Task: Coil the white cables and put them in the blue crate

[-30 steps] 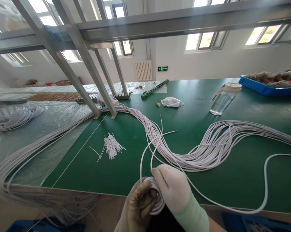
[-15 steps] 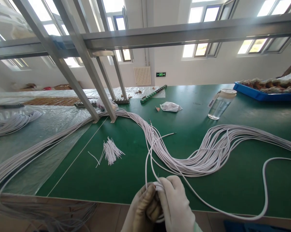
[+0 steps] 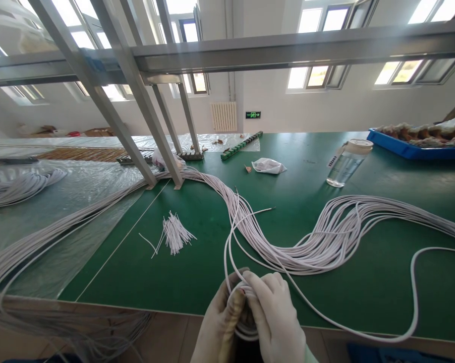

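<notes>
At the near edge of the tabletop point(image 3: 363, 282), just right of its middle, a small coil of white cable point(image 3: 241, 322) sits between two gloved hands. Left hand point(image 3: 220, 327), in a stained glove, is clenched around the coil's left side; right hand point(image 3: 275, 315), in a clean white glove, grips it from the right, fingers over the top. One loose strand arcs up from the coil. Beyond, a long cable bundle point(image 3: 288, 247) snakes across the tabletop. Short cut wire pieces point(image 3: 173, 234) lie left of centre. A clear bottle point(image 3: 346, 161) and blue tray point(image 3: 412, 146) stand toward the far right corner.
</notes>
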`<action>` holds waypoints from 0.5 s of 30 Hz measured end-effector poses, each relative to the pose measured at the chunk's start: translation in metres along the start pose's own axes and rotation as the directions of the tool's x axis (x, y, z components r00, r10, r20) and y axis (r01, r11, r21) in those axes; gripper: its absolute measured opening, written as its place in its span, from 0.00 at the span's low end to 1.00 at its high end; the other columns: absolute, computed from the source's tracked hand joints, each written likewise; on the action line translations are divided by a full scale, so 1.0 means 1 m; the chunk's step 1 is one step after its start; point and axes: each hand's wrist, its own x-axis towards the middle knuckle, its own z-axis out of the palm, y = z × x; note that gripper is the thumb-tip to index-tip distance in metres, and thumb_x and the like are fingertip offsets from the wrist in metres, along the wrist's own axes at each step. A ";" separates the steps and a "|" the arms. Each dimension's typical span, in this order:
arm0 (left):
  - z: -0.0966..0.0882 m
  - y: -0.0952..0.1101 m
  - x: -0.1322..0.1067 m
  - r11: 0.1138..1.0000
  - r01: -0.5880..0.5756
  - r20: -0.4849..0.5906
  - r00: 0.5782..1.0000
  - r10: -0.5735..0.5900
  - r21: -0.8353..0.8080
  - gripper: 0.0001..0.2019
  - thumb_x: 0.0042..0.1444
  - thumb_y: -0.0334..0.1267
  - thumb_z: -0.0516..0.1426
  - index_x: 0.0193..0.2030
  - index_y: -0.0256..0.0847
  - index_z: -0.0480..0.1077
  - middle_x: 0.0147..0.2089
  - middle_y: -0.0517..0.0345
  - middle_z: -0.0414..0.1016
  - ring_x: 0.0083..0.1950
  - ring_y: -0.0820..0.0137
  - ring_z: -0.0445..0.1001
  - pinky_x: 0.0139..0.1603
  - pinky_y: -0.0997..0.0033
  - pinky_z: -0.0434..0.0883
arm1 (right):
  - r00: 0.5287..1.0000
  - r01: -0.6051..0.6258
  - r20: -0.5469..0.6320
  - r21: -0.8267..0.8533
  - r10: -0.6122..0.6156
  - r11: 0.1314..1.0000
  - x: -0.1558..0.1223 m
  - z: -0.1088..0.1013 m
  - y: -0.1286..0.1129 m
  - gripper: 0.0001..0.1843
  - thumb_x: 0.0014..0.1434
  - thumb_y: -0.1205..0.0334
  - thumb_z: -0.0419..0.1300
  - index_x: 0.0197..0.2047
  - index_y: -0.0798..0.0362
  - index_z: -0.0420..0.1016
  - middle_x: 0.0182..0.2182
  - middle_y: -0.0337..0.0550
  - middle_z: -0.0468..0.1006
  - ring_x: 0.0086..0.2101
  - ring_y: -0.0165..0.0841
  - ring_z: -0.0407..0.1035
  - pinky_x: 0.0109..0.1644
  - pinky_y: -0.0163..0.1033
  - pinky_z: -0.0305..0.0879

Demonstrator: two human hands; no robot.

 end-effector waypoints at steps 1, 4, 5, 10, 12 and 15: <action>0.001 0.001 0.000 1.000 0.000 -0.020 1.000 0.000 -0.010 0.24 0.57 0.42 0.70 0.59 0.43 0.76 0.43 0.52 0.84 0.45 0.62 0.82 0.55 0.63 0.74 | 1.000 0.007 -0.006 -0.011 -0.007 1.000 0.000 0.000 0.000 0.18 0.77 0.54 0.45 0.61 0.44 0.71 0.41 0.48 0.72 0.41 0.44 0.68 0.43 0.49 0.70; 0.002 0.001 0.001 0.993 0.022 -0.008 1.000 -0.023 -0.118 0.27 0.53 0.38 0.72 0.61 0.43 0.77 0.47 0.50 0.85 0.53 0.56 0.82 0.60 0.60 0.74 | 0.999 0.035 -0.015 -0.066 -0.036 0.997 0.001 -0.001 -0.001 0.18 0.77 0.56 0.45 0.59 0.46 0.72 0.40 0.49 0.72 0.40 0.44 0.67 0.42 0.49 0.69; 0.003 0.001 0.001 0.988 0.033 0.008 0.999 -0.032 -0.152 0.26 0.52 0.37 0.72 0.59 0.42 0.78 0.45 0.50 0.85 0.54 0.57 0.82 0.59 0.61 0.75 | 0.999 0.048 -0.013 -0.085 -0.050 0.995 0.001 0.000 -0.002 0.18 0.76 0.57 0.45 0.59 0.47 0.72 0.39 0.49 0.72 0.39 0.44 0.67 0.42 0.49 0.68; 0.007 -0.003 0.004 0.984 0.043 -0.109 0.992 -0.063 -0.174 0.26 0.52 0.34 0.72 0.59 0.45 0.78 0.39 0.55 0.85 0.46 0.62 0.85 0.47 0.68 0.80 | 0.998 0.060 0.012 -0.109 -0.059 0.992 0.001 0.001 -0.004 0.20 0.76 0.57 0.43 0.60 0.44 0.73 0.36 0.46 0.72 0.38 0.44 0.68 0.41 0.49 0.69; 0.009 -0.006 0.005 0.983 0.043 -0.160 0.984 -0.072 -0.178 0.21 0.53 0.36 0.71 0.54 0.43 0.80 0.33 0.56 0.83 0.41 0.62 0.85 0.42 0.67 0.81 | 1.000 -0.017 -0.020 -0.054 0.016 0.998 -0.001 0.001 -0.004 0.18 0.77 0.54 0.45 0.60 0.42 0.72 0.37 0.45 0.74 0.38 0.43 0.70 0.41 0.48 0.70; 0.012 -0.010 0.005 0.977 0.013 -0.222 0.973 -0.061 -0.212 0.10 0.56 0.40 0.70 0.44 0.42 0.82 0.31 0.56 0.83 0.37 0.65 0.85 0.37 0.71 0.81 | 0.968 -0.229 -0.087 0.070 0.235 0.971 -0.003 0.001 -0.004 0.23 0.74 0.43 0.51 0.65 0.45 0.66 0.38 0.43 0.76 0.37 0.41 0.73 0.39 0.44 0.73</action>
